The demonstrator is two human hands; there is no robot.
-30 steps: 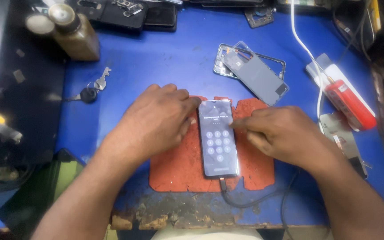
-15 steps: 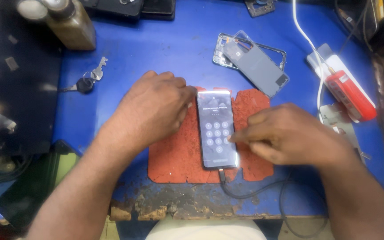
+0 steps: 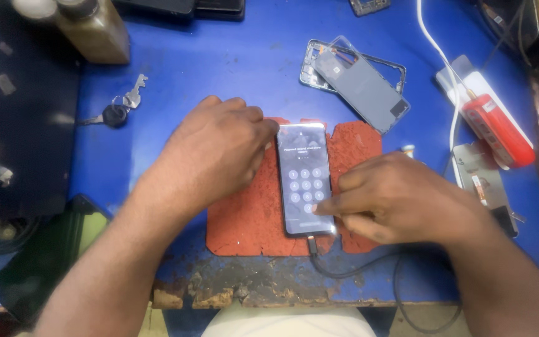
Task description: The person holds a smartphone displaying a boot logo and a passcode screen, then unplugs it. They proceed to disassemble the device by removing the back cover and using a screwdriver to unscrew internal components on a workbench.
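Two bare hands work over a smartphone [image 3: 305,179] lying flat, screen up, on a worn red mat [image 3: 251,218] at the near middle of the blue table [image 3: 219,68]. Screen lit, showing a round-key number pad. Left hand [image 3: 216,153] rests palm down on the mat, fingers loosely curled, grasping nothing, fingertips against the phone's left edge. Right hand [image 3: 400,196] lies on the right side of the mat, fingers half curled, index finger extended with its tip on the lower part of the keypad; nothing gripped. Dark cable [image 3: 350,269] plugged into the phone's near end, running right along the table's chipped near edge. Far right of the mat: grey phone back cover [image 3: 360,84] over a bare frame. Left: keys [image 3: 123,107]. Right: red-and-white device [image 3: 494,122] with a white cable [image 3: 435,43].
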